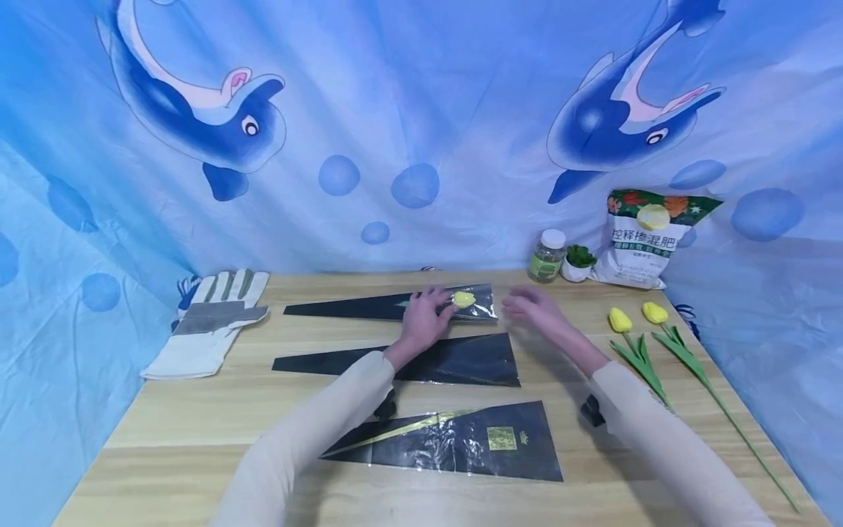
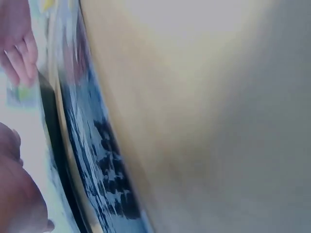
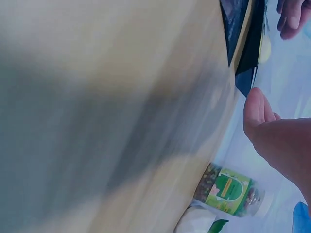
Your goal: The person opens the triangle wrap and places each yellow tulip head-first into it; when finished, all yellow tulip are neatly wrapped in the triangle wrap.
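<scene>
A yellow tulip [image 1: 464,299] lies in the farthest of three black flower sleeves, its bloom at the wide clear end of that sleeve [image 1: 342,306]. Over this sleeve, just left of the bloom, is my left hand [image 1: 424,320]; whether its fingers touch the plastic is unclear. My right hand [image 1: 541,313] hovers off the sleeve's right end, holding nothing, fingers loosely extended. Nearer to me lie a middle sleeve [image 1: 467,359] and a front sleeve [image 1: 461,443] with gold print. In the right wrist view the right hand [image 3: 272,128] appears beside the sleeve ends.
Two yellow tulips [image 1: 619,320] with long green stems lie at the right. Behind them stand a jar [image 1: 547,256], a small potted plant [image 1: 578,265] and a fertilizer bag [image 1: 635,241]. White-grey gloves [image 1: 211,326] lie at the left. A blue dolphin curtain [image 1: 421,132] hangs behind the table.
</scene>
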Demonstrator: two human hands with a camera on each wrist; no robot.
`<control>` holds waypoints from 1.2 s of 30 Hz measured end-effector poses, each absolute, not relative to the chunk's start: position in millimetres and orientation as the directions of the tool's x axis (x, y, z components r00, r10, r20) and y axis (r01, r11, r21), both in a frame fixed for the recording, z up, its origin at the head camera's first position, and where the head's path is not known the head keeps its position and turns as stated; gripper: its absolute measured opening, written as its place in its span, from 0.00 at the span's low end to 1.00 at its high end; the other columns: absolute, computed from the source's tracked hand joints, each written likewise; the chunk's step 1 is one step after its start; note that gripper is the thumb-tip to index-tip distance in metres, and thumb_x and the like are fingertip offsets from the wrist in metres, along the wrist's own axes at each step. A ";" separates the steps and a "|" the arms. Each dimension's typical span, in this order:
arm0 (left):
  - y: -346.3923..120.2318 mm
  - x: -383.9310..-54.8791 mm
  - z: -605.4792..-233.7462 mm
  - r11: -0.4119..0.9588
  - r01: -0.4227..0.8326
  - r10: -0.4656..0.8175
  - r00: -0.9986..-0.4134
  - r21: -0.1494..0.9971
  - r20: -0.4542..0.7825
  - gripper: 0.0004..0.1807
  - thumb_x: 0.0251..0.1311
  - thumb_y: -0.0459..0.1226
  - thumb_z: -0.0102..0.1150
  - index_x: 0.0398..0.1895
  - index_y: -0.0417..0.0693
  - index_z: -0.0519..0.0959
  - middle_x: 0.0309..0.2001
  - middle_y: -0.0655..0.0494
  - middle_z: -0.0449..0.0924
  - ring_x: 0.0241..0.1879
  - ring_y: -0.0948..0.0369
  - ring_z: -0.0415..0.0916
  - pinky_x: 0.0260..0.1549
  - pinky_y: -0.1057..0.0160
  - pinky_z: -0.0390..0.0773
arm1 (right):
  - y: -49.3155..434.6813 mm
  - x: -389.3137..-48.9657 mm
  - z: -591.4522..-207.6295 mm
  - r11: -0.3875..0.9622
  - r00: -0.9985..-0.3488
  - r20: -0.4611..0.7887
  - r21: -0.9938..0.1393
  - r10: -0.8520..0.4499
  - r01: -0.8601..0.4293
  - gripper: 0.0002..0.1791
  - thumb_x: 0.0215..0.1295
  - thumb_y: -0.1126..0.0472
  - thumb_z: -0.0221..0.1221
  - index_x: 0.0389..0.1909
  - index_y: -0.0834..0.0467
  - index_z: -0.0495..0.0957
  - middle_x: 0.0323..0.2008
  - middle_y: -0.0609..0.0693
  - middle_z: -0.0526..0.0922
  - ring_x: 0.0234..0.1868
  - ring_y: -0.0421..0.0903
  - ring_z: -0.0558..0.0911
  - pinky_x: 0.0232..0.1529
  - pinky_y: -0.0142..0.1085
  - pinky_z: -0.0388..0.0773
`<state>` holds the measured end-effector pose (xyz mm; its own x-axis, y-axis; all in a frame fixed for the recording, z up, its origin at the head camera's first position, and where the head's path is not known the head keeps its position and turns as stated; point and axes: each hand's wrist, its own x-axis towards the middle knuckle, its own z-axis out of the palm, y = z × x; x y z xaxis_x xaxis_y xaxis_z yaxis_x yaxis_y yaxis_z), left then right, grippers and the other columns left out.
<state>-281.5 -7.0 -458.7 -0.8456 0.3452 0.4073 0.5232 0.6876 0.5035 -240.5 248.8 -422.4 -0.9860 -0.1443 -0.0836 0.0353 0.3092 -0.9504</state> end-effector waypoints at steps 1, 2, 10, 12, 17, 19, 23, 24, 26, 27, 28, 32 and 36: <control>-8.5 -274.9 -457.6 0.675 0.527 0.345 -0.844 0.517 0.411 0.20 0.66 0.43 0.64 0.55 0.40 0.83 0.58 0.42 0.80 0.63 0.45 0.72 0.64 0.41 0.65 | 251.2 -237.0 -423.2 0.305 -0.986 -0.080 -0.952 -0.146 0.032 0.34 0.76 0.55 0.53 0.73 0.71 0.55 0.64 0.72 0.69 0.62 0.67 0.73 0.65 0.56 0.67; -10.1 -268.2 -456.4 0.655 0.528 0.341 -0.845 0.540 0.412 0.18 0.65 0.41 0.65 0.52 0.40 0.84 0.56 0.42 0.81 0.60 0.46 0.75 0.62 0.43 0.69 | 253.1 -233.4 -424.1 0.297 -0.986 -0.080 -0.954 -0.144 0.034 0.34 0.76 0.56 0.52 0.72 0.72 0.55 0.63 0.72 0.70 0.62 0.67 0.73 0.65 0.56 0.67; -13.4 -235.0 -443.5 0.592 0.511 0.367 -0.860 0.623 0.355 0.11 0.61 0.37 0.69 0.41 0.39 0.88 0.48 0.43 0.85 0.58 0.43 0.77 0.60 0.45 0.71 | 261.9 -214.9 -427.1 0.329 -0.983 -0.108 -0.943 -0.151 0.053 0.33 0.76 0.56 0.51 0.71 0.73 0.55 0.60 0.72 0.74 0.59 0.66 0.76 0.63 0.54 0.70; -12.4 -233.4 -441.3 0.595 0.530 0.394 -0.848 0.605 0.356 0.13 0.61 0.38 0.69 0.45 0.38 0.87 0.51 0.43 0.84 0.60 0.43 0.75 0.63 0.44 0.68 | 263.7 -214.0 -427.0 0.329 -0.983 -0.105 -0.943 -0.154 0.049 0.32 0.76 0.56 0.51 0.71 0.74 0.56 0.60 0.72 0.74 0.59 0.66 0.76 0.63 0.54 0.70; -11.9 -227.4 -443.7 0.595 0.505 0.439 -0.856 0.625 0.274 0.18 0.61 0.39 0.69 0.51 0.38 0.84 0.60 0.42 0.78 0.67 0.41 0.66 0.68 0.39 0.56 | 264.3 -211.2 -431.7 0.322 -0.979 -0.113 -0.945 -0.168 0.054 0.32 0.76 0.58 0.50 0.70 0.75 0.54 0.61 0.73 0.72 0.60 0.66 0.75 0.64 0.53 0.69; -12.5 -223.1 -447.7 0.584 0.485 0.452 -0.860 0.651 0.236 0.19 0.60 0.39 0.69 0.53 0.38 0.83 0.62 0.41 0.75 0.69 0.39 0.62 0.69 0.37 0.51 | 264.2 -208.7 -436.3 0.319 -0.978 -0.124 -0.945 -0.170 0.065 0.32 0.77 0.58 0.50 0.70 0.75 0.54 0.61 0.72 0.72 0.61 0.66 0.74 0.65 0.53 0.68; -12.4 -216.7 -454.6 0.558 0.468 0.464 -0.860 0.685 0.210 0.22 0.59 0.38 0.70 0.55 0.38 0.82 0.65 0.40 0.72 0.70 0.36 0.57 0.69 0.34 0.45 | 264.8 -203.3 -444.7 0.307 -0.979 -0.094 -0.951 -0.178 0.036 0.31 0.76 0.60 0.50 0.70 0.74 0.55 0.61 0.71 0.72 0.61 0.65 0.74 0.66 0.53 0.66; -12.1 -215.8 -456.0 0.559 0.468 0.465 -0.860 0.684 0.209 0.22 0.59 0.39 0.70 0.55 0.38 0.82 0.65 0.40 0.71 0.70 0.35 0.57 0.69 0.33 0.45 | 265.0 -202.4 -446.0 0.304 -0.980 -0.080 -0.952 -0.183 0.021 0.30 0.76 0.61 0.50 0.70 0.75 0.55 0.61 0.71 0.72 0.61 0.65 0.74 0.67 0.54 0.65; -11.9 -214.3 -459.3 0.581 0.465 0.467 -0.863 0.668 0.195 0.24 0.59 0.40 0.71 0.57 0.39 0.81 0.67 0.41 0.70 0.71 0.36 0.55 0.69 0.34 0.43 | 264.9 -201.0 -448.5 0.292 -0.980 -0.059 -0.956 -0.192 0.000 0.30 0.75 0.63 0.50 0.69 0.75 0.55 0.62 0.72 0.72 0.62 0.65 0.74 0.67 0.54 0.65; -12.1 -213.3 -460.9 0.594 0.466 0.468 -0.863 0.656 0.189 0.24 0.59 0.41 0.71 0.57 0.40 0.81 0.67 0.41 0.70 0.72 0.37 0.54 0.69 0.34 0.43 | 264.8 -200.6 -449.6 0.284 -0.980 -0.055 -0.959 -0.194 -0.002 0.29 0.75 0.63 0.50 0.69 0.75 0.55 0.62 0.72 0.72 0.62 0.65 0.73 0.67 0.54 0.64; -12.2 -212.4 -462.6 0.606 0.464 0.469 -0.864 0.646 0.182 0.24 0.59 0.41 0.71 0.57 0.40 0.82 0.68 0.42 0.70 0.72 0.38 0.54 0.70 0.35 0.43 | 264.7 -200.3 -450.5 0.277 -0.979 -0.054 -0.961 -0.195 -0.002 0.29 0.74 0.63 0.50 0.69 0.75 0.55 0.62 0.72 0.72 0.62 0.65 0.73 0.67 0.54 0.64; -12.6 -210.3 -467.9 0.645 0.449 0.468 -0.872 0.618 0.145 0.25 0.59 0.43 0.71 0.57 0.43 0.82 0.68 0.46 0.71 0.74 0.43 0.52 0.72 0.40 0.41 | 265.2 -199.3 -452.5 0.274 -0.980 -0.068 -0.962 -0.186 0.015 0.29 0.74 0.63 0.50 0.69 0.74 0.56 0.62 0.71 0.72 0.63 0.65 0.73 0.68 0.55 0.63; -10.4 -211.3 -470.4 0.644 0.428 0.454 -0.881 0.634 0.133 0.23 0.59 0.44 0.71 0.56 0.44 0.83 0.67 0.49 0.71 0.74 0.45 0.51 0.73 0.44 0.40 | 267.9 -197.9 -453.1 0.284 -0.981 -0.078 -0.958 -0.180 0.024 0.30 0.75 0.61 0.51 0.70 0.73 0.56 0.63 0.70 0.72 0.63 0.64 0.73 0.68 0.55 0.62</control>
